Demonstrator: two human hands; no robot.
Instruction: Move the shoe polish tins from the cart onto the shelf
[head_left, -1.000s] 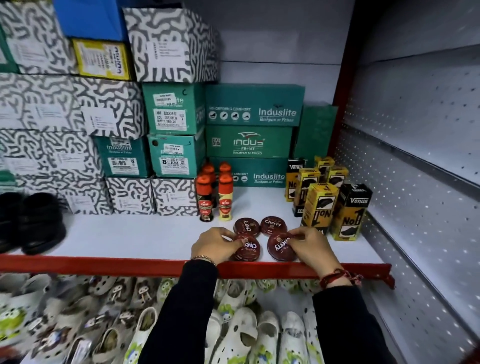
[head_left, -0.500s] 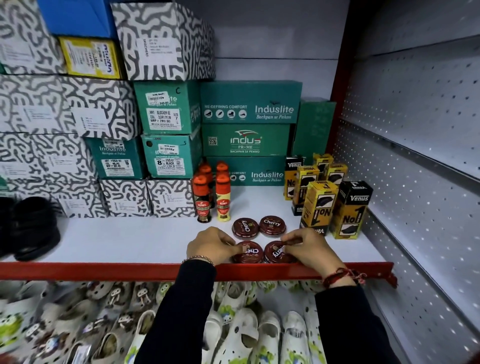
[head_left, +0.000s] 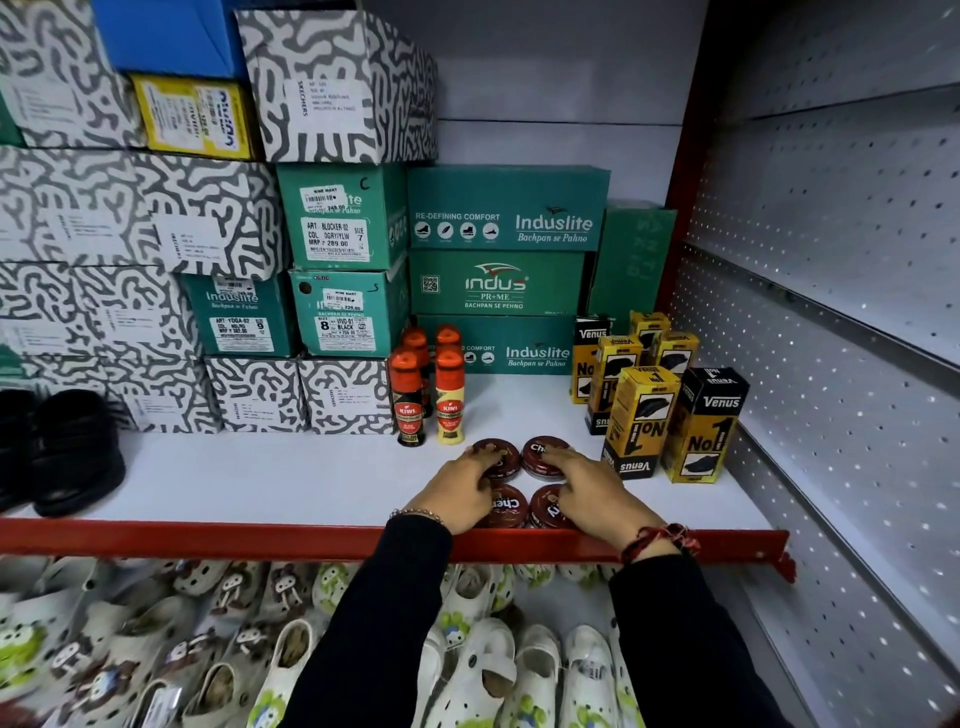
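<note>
On shelf (head_left: 270, 478), "Cherry" tins (head_left: 506, 506) beside "KIWI" bottles (head_left: 410, 400).

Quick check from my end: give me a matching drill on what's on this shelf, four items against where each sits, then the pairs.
Items:
1. tins
2. Kiwi bottles
3. Venus boxes
4. black shoes

Places:
A. far left of the shelf
B. right side, by the perforated wall
C. front edge, under both hands
D. middle, just behind the tins

Pairs: 1-C, 2-D, 3-B, 4-A. The left hand and right hand rest on the four tins.
</note>
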